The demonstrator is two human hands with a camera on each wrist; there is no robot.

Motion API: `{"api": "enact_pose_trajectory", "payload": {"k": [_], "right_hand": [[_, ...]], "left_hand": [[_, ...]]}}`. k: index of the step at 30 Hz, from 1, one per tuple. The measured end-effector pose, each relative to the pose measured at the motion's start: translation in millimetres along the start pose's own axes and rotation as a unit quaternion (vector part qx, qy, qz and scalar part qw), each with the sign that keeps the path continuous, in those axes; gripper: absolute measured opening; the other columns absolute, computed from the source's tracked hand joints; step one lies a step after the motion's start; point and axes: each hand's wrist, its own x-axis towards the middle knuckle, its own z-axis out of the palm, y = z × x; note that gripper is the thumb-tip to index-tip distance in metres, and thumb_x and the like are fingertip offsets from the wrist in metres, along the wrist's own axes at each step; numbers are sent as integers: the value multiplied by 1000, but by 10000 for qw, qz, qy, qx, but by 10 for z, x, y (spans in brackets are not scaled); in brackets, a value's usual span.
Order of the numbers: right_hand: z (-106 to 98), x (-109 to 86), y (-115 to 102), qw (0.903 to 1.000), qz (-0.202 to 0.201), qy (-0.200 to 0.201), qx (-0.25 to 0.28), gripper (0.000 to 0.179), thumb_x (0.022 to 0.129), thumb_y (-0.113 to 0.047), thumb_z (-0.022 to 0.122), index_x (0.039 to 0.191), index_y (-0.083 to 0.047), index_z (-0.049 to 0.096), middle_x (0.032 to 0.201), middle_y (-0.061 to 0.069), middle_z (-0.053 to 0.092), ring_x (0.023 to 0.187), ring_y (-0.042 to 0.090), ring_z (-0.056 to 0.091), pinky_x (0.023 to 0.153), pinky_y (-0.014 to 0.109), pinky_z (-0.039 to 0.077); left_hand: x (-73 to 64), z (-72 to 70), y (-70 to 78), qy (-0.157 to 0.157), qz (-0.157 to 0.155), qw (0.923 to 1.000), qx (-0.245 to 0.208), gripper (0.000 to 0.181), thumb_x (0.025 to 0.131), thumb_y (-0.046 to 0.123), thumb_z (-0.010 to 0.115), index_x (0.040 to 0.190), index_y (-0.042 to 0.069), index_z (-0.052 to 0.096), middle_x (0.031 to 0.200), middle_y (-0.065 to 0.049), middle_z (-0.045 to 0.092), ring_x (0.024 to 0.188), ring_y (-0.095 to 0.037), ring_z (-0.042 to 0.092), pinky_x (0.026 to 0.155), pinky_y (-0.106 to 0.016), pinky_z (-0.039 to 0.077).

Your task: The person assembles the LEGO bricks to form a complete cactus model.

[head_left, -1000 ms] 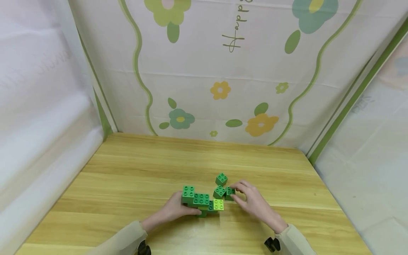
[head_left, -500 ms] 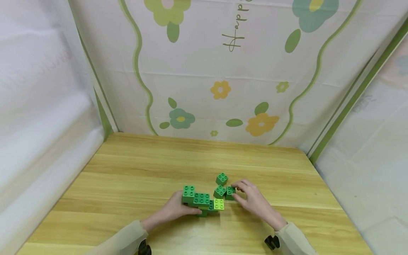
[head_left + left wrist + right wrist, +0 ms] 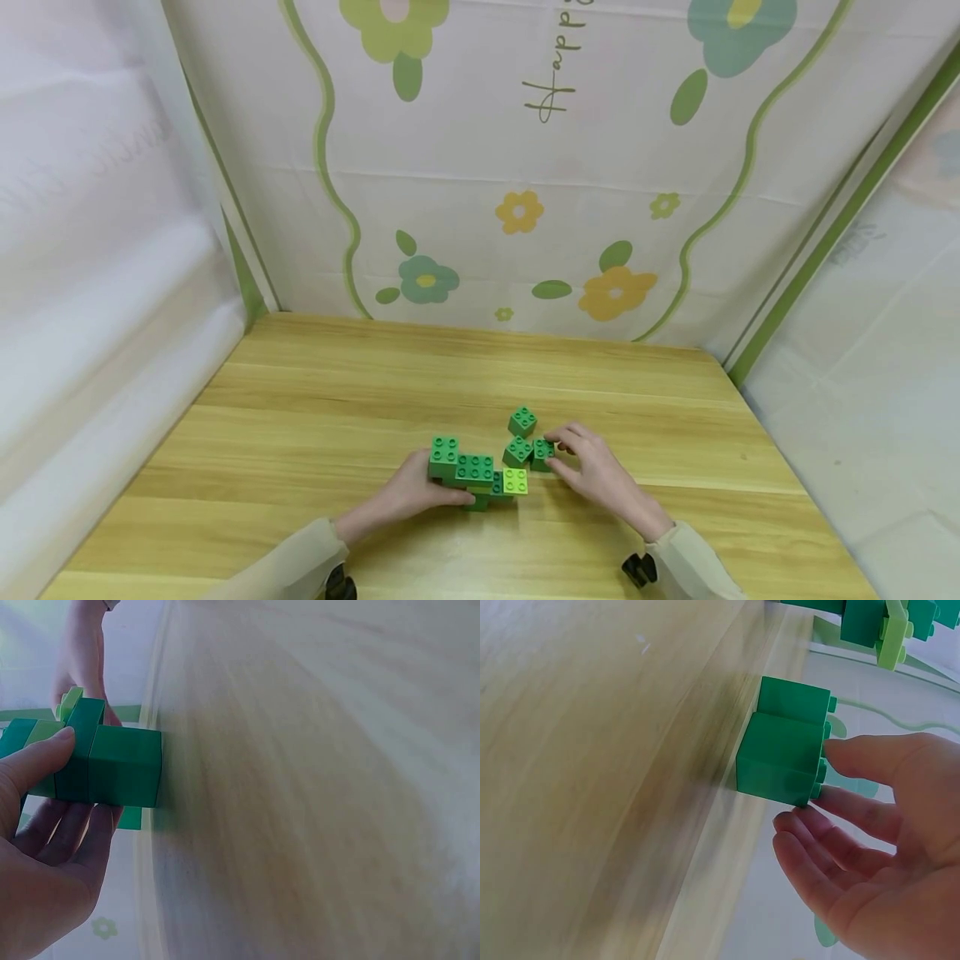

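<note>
My left hand grips a built-up stack of toy building bricks, with the thumb on the near side and fingers beneath or behind. The stack is mostly green, with a lime-green brick at its right end. In the left wrist view, the thumb and fingers clasp the green stack from both sides. My right hand pinches a loose green two-by-two brick on the table, thumb and index finger at its studded top. The right wrist view shows that green brick at the fingertips, other fingers loosely bent.
Another green brick sits against the pinched one, on its left. A further green brick stands just behind them. The wooden table is bordered by a flower-printed cloth at the back and pale cloth at both sides.
</note>
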Motion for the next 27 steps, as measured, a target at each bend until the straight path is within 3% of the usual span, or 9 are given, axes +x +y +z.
{"api": "enact_pose_trajectory", "payload": {"k": [13, 27], "right_hand": [[12, 0, 6, 9999, -114, -46, 11, 40, 82, -4, 78, 118, 5, 64, 108, 14, 66, 90, 25, 67, 78, 33, 61], [28, -9, 17, 10000, -6, -39, 46, 35, 82, -3, 77, 114, 2, 66, 106, 12, 68, 91, 24, 67, 78, 33, 61]], "left_hand": [[-7, 0, 26, -18, -11, 9999, -98, 45, 77, 21, 85, 118, 15, 68, 115, -2, 75, 107, -14, 70, 95, -22, 53], [1, 1, 7, -3, -17, 10000, -95, 46, 77, 22, 85, 119, 16, 68, 116, -2, 75, 107, -14, 69, 96, -21, 52]]}}
